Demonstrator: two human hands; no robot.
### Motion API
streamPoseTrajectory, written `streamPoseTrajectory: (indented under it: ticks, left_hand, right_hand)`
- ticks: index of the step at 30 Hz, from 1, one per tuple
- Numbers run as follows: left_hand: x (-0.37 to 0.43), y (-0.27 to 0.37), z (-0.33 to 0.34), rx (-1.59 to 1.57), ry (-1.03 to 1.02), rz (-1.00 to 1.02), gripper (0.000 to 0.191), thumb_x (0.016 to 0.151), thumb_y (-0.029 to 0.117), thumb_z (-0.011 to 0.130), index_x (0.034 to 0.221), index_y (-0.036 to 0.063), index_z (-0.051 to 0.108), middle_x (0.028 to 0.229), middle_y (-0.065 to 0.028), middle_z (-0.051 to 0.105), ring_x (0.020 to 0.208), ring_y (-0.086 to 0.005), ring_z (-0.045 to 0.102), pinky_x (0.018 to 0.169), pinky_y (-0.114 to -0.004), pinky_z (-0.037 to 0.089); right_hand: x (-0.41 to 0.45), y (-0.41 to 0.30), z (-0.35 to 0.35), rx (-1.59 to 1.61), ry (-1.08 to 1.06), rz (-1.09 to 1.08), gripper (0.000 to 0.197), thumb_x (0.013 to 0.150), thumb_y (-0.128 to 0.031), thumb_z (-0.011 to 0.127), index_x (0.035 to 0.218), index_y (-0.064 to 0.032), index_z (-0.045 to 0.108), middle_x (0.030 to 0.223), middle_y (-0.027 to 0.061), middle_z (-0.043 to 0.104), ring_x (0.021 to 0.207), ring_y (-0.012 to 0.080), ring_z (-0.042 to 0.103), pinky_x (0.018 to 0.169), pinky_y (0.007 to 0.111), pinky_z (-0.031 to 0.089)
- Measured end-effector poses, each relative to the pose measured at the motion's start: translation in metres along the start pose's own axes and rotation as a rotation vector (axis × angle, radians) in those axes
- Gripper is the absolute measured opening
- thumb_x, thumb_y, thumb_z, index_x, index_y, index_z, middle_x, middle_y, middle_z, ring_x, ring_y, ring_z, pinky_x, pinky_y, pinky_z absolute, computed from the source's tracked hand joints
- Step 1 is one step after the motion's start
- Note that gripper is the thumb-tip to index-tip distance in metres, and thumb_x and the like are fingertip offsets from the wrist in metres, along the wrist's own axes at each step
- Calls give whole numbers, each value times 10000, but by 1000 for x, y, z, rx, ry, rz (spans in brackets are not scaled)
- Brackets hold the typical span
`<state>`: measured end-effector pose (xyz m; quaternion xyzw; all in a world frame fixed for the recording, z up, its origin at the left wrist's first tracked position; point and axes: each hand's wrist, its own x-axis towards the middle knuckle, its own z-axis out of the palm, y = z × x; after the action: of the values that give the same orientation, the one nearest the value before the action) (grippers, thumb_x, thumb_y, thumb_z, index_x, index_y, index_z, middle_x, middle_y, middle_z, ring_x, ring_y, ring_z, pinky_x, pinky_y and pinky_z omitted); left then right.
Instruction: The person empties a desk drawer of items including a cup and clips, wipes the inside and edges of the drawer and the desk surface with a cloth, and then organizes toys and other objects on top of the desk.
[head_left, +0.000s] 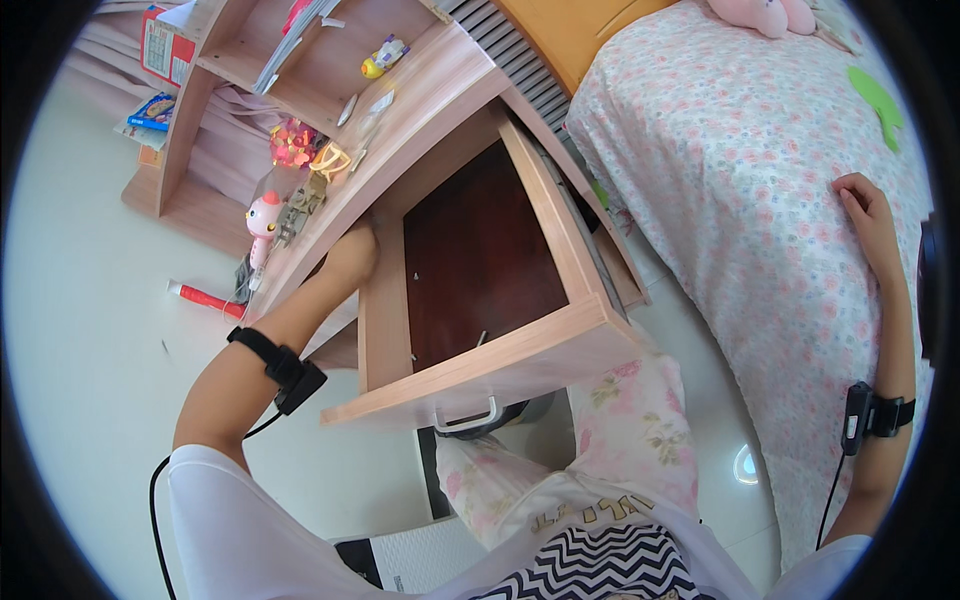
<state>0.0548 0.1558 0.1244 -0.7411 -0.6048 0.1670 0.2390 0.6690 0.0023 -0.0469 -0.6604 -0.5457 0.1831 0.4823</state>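
Note:
Before me a light wood-grain drawer is pulled out from under the desk. Its bottom panel is dark reddish brown, with a few tiny bits lying on it and a short thin rod near the front. A white handle is fixed to the drawer front. My left forearm reaches over the drawer's left side, and the hand itself is hidden beneath the desktop; what it touches does not show. Above the floral bedspread, my right hand is loosely curled, with nothing visible in it.
On the desktop stand a pink bird-shaped toy, a sequinned ornament and a yellow-and-white toy. A red tube sticks out beyond the desk's left end. The bed flanks me on the right. Cables trail from both arm straps.

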Motion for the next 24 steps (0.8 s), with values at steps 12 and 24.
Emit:
streamPoseTrajectory:
  ticks: [12,24]
  left_hand:
    - [-153,1,-39,-666,75,265,450,764,-114,414,1202,-28,469,1248,-234,472,1202,-369,413,1052,-428,291]
    - [-219,-4,-3,-1262,224,340,397,729,-74,529,1093,57,617,1035,-56,653,1038,-255,558,967,-403,366]
  right_hand:
    - [-1,13,-4,-192,-14,-124,77,880,-53,475,888,-5,535,928,50,546,900,136,509,860,223,371]
    - [-1,-5,-4,-172,-108,-72,106,875,-42,481,923,6,562,903,45,552,889,141,502,856,243,374]
